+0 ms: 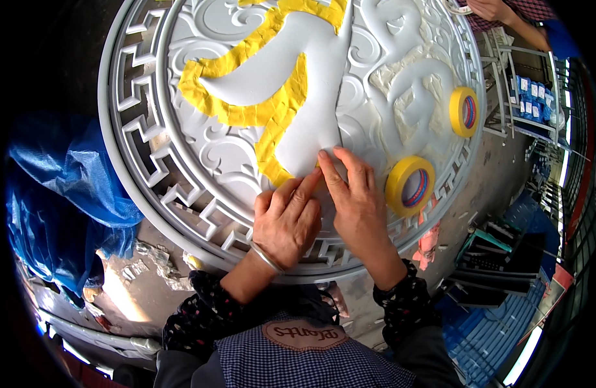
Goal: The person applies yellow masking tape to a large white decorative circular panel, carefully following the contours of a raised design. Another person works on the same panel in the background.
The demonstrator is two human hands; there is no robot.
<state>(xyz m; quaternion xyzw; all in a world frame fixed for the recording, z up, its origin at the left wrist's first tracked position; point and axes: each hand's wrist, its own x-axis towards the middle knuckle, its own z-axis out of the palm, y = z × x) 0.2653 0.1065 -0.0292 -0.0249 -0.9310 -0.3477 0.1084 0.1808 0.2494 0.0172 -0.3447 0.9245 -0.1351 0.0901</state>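
A large round grey-white relief panel (181,213) with a fretwork border lies before me. Strips of yellow masking tape (236,115) outline a smooth raised shape (314,97) on it. At that shape's near end, my left hand (288,216) has its fingers drawn together around a small yellow bit of tape, mostly hidden by the fingertips. Beside it my right hand (359,204) rests with index and middle fingers stretched out, fingertips touching the panel by the same spot. A roll of yellow tape (395,194) lies just right of my right hand; another tape roll (454,111) sits farther off.
Blue plastic sheeting (65,187) is heaped on the left. Another person's hand (491,9) is at the panel's far right edge. Metal racks (505,84) stand to the right; dark parts (498,258) lie on a blue surface. Scraps litter the floor (146,284).
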